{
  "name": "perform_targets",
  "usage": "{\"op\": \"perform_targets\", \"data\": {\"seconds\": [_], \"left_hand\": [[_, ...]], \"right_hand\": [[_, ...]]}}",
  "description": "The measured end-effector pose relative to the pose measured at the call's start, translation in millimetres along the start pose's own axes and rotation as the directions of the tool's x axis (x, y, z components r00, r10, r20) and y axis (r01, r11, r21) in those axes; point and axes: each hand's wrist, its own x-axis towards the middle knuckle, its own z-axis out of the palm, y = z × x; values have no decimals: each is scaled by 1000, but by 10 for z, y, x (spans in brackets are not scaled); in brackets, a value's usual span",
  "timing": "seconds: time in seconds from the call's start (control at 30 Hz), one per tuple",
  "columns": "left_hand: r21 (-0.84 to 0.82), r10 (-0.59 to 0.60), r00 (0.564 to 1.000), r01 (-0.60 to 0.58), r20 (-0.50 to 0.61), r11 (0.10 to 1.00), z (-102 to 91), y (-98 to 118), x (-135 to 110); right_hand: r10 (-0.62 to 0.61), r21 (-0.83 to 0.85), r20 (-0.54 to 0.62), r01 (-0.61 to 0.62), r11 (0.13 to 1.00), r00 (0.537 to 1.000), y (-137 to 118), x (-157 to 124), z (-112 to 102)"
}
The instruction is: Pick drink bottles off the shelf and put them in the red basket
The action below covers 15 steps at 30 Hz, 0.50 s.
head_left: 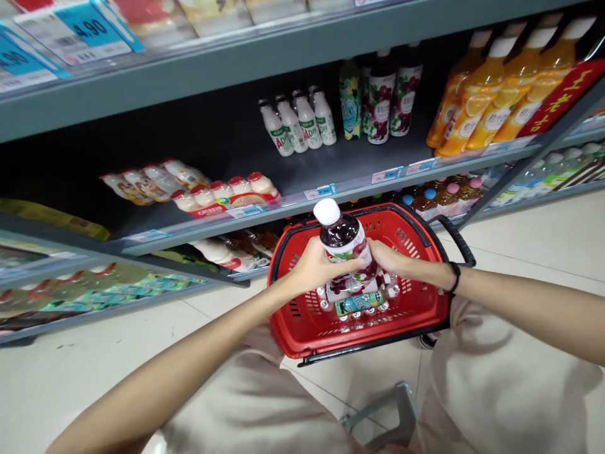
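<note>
Above the red shopping basket (pixel 288 321), a dark purple juice bottle (pixel 344 232) with a white cap and a fruit-printed label is held tilted between both hands. My left hand (pixel 319 265) wraps its left side, the thumb lying across the label. My right hand (pixel 385 257) grips the right side, its fingers partly hidden behind the bottle. Beneath them in the basket lie another bottle with a purple-fruit label (pixel 338 290), a teal-and-yellow labelled bottle (pixel 359 304), and several small bottles under these, partly covered.
The shelf (pixel 326 167) ahead carries small white milk-drink bottles (pixel 302 123), similar purple juice bottles (pixel 380 104), orange juice bottles (pixel 491 101) and red-capped drink packs (pixel 231 192). A shelf edge (pixel 212 60) crosses above. The basket's black handle (pixel 456 236) sticks out right.
</note>
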Motion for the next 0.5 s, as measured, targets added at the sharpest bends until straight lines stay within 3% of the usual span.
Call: {"op": "perform_targets", "data": {"seconds": [0.1,0.2,0.33,0.5], "left_hand": [[123,-94,995,89,31,988,8,-173,88],[352,-181,981,143,76,925,72,-417,174],[512,-272,946,148,176,846,199,-805,232],[680,-405,887,157,223,717,293,-1250,210]], "right_hand": [[-66,-336,38,75,939,997,-69,-7,-247],[-171,-509,22,158,846,985,-130,-40,-442],[-131,-631,20,114,767,991,-174,-104,-531],[-68,-719,82,106,687,994,-220,-181,-541]]}}
